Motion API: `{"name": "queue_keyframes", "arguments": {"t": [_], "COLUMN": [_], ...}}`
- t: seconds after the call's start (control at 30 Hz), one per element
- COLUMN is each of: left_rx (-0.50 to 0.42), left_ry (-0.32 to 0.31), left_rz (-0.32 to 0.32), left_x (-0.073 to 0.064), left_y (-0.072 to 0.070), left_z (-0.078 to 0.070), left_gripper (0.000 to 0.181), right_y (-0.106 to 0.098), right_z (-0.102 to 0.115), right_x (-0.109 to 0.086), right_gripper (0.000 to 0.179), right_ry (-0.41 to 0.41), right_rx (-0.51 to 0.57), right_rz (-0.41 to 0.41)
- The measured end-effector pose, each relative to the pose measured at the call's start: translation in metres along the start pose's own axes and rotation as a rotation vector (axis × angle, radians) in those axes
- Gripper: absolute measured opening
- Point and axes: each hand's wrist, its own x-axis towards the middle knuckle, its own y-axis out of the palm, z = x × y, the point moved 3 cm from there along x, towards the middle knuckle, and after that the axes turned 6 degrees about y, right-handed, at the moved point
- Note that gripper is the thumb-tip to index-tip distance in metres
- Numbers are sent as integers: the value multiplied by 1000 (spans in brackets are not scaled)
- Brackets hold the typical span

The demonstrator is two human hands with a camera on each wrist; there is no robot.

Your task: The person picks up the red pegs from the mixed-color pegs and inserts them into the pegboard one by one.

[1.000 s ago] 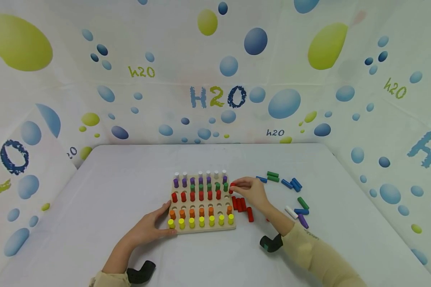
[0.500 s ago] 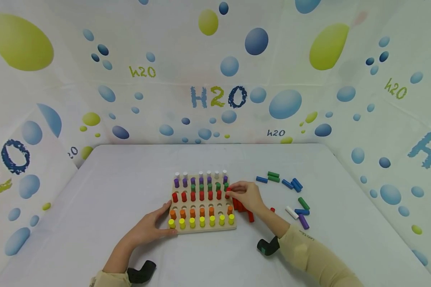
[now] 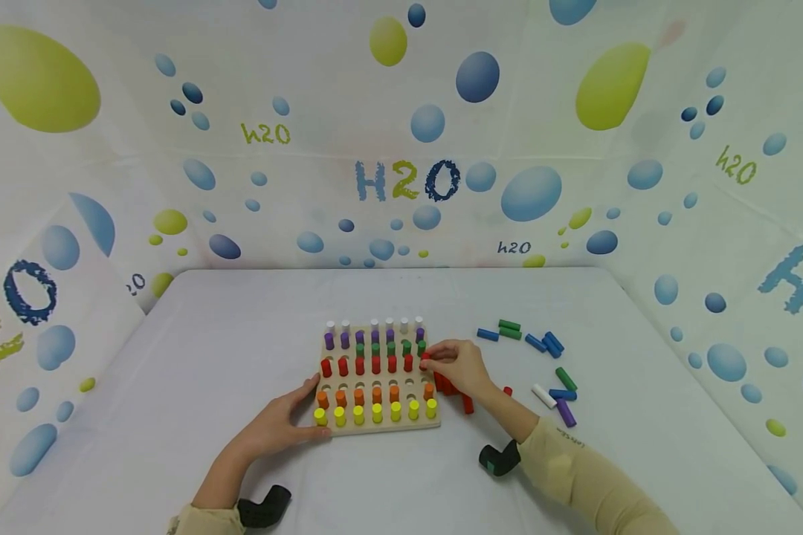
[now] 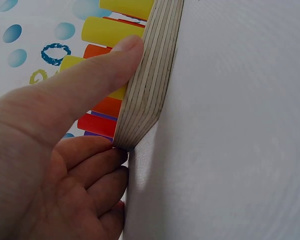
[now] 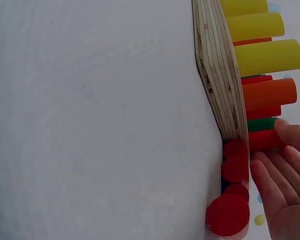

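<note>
The red peg [image 5: 262,141] has moved from beside the wooden pegboard [image 4: 154,65] to the right end of the red row, so that row now goes all across, with the right hand [image 3: 464,368] pinching it and the left hand [image 3: 274,425] gripping the board's near left corner.

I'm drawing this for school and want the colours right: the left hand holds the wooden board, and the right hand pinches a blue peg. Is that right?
Not quite: the right hand pinches a red peg, not a blue one, as the right wrist view shows. The left hand does hold the wooden board.
</note>
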Motion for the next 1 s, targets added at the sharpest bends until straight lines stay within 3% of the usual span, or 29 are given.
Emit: {"name": "queue_keyframes", "arguments": {"t": [0.67,0.87,1.0], "left_rx": [16,12,19], "left_ry": [-12,-15,-17], "left_rz": [-3,-1,0], "left_x": [1,2,2], "left_y": [0,3,2], "left_z": [2,4,3], "left_gripper": [98,99,99], "right_y": [-21,-23,-26], "right_z": [6,3,2], "right_x": [-6,-4,-1], "right_gripper": [24,23,31], "right_ry": [89,100,86], "right_rx": [-53,-128,-261], "right_rz": [-30,28,126]}}
